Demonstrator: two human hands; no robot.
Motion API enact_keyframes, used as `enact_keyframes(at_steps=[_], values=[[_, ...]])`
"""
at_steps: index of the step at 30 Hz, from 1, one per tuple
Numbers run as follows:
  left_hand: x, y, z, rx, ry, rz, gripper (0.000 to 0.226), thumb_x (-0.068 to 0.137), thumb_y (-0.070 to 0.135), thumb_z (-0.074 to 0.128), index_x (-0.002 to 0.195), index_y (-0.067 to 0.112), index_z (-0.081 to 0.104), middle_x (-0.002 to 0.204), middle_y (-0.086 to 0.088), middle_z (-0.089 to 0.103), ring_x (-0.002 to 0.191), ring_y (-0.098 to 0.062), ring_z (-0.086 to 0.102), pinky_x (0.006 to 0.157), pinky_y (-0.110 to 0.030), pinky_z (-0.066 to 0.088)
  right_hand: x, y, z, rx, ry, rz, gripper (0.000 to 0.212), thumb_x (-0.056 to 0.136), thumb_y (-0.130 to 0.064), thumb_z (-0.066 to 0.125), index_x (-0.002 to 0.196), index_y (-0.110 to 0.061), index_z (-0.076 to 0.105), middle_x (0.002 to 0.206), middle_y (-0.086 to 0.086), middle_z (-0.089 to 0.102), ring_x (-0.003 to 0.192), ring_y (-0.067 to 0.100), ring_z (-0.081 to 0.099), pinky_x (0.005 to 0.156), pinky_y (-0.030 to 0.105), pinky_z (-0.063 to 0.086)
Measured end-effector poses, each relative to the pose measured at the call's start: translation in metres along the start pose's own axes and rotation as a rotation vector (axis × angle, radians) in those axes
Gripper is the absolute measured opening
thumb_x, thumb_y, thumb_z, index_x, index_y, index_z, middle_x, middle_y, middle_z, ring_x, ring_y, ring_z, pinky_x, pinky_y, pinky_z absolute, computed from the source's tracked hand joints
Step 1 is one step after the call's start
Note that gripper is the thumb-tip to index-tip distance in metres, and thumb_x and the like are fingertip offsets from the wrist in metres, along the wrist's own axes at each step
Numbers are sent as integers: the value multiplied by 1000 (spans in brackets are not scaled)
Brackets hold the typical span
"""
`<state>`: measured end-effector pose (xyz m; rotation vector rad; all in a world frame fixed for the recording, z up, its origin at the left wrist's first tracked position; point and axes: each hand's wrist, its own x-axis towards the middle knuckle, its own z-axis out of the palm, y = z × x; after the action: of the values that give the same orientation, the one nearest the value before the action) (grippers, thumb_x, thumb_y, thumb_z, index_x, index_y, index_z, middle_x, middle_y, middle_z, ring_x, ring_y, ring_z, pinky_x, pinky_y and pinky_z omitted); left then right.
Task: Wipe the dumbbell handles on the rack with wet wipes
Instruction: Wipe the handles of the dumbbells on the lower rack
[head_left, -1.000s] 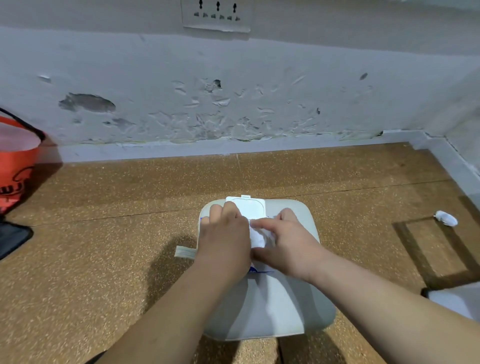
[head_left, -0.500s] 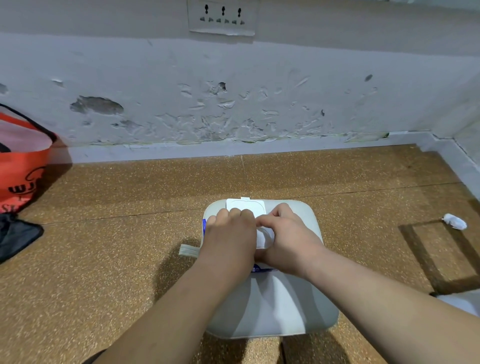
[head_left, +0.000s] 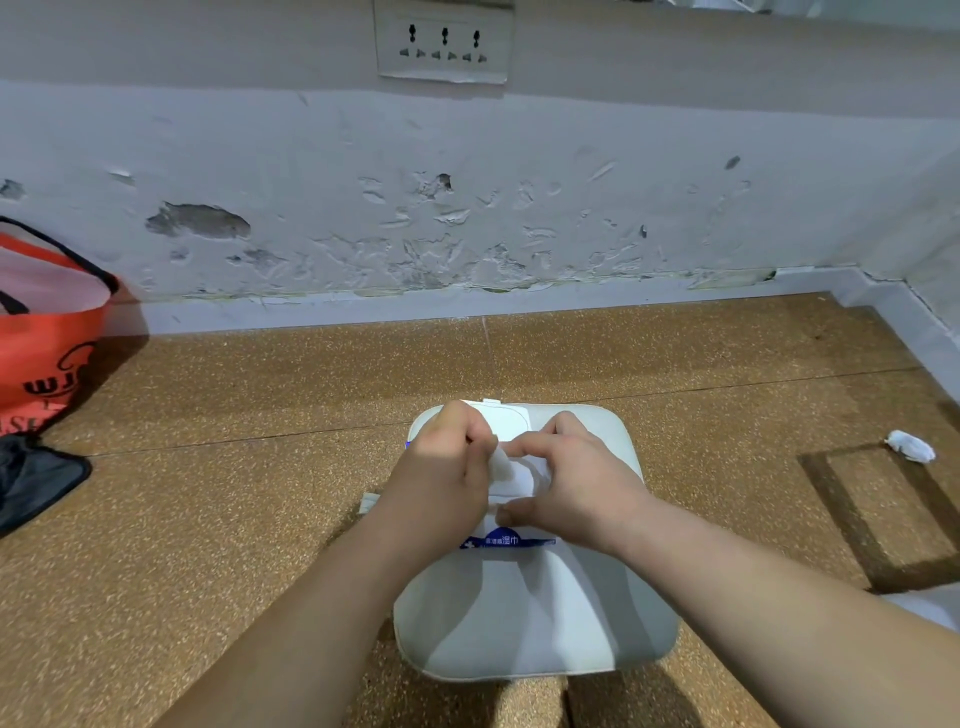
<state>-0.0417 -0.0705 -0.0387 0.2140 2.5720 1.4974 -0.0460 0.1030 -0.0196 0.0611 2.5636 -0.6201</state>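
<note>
Two bare forearms reach in from the near edge and meet over a white padded seat (head_left: 524, 629) that stands on the brown speckled floor (head_left: 208, 519). On the far half of the seat lies the pack of wet wipes (head_left: 506, 540), its blue label strip facing the camera and its white flip lid (head_left: 511, 415) lying open at the far end.

The left hand (head_left: 441, 467) sits on the left side of the pack with its fingers (head_left: 475, 441) curled in, pinching a white wipe (head_left: 511, 470) that sticks up from the opening. The right hand (head_left: 584, 483) rests on the right side of the pack. Its forefinger and thumb are spread apart and pressed down on either side of the opening, and the other fingers are bent. Whether the forefinger tip also touches the wipe cannot be told.

Further off, a crumpled white wipe (head_left: 909, 446) lies on the floor, well to the right. At the left edge an orange bag (head_left: 47, 332) stands against the wall, with a dark piece of cloth (head_left: 36, 480) just in front of it. Beyond is a pale wall (head_left: 571, 171) with peeling paint, and a three-way socket plate (head_left: 444, 44) is set high in it.
</note>
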Motion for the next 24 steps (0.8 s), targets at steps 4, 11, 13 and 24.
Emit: enact_keyframes(at_steps=[4,11,13,24], values=[[1,4,1,-76,39,-54,17,103,11,48,89,18,53,73,6,50,61,-4,44,56,-19,36,0,-3,3,14,17,3,54,71,-55,88,116,-53,59,111,-16,39,113,8,49,94,39,51],[10,3,-6,-482,38,-321,16,105,16,53,90,15,58,67,4,48,59,-9,42,53,-22,39,-1,-4,3,10,10,-9,42,68,-55,89,99,-48,61,110,-13,40,109,10,50,94,38,50],[10,2,-6,-521,35,-330,14,105,16,54,93,13,59,64,4,49,57,-10,42,52,-24,38,1,-2,0,120,27,-27,26,74,-55,86,88,-47,65,105,-12,44,98,10,55,92,36,50],[9,6,-3,-279,183,-38,14,90,9,68,83,20,63,63,13,47,55,-6,40,59,-20,39,2,-8,-19,551,107,-52,36,95,-26,74,65,-11,60,50,-13,39,47,6,35,49,22,30]])
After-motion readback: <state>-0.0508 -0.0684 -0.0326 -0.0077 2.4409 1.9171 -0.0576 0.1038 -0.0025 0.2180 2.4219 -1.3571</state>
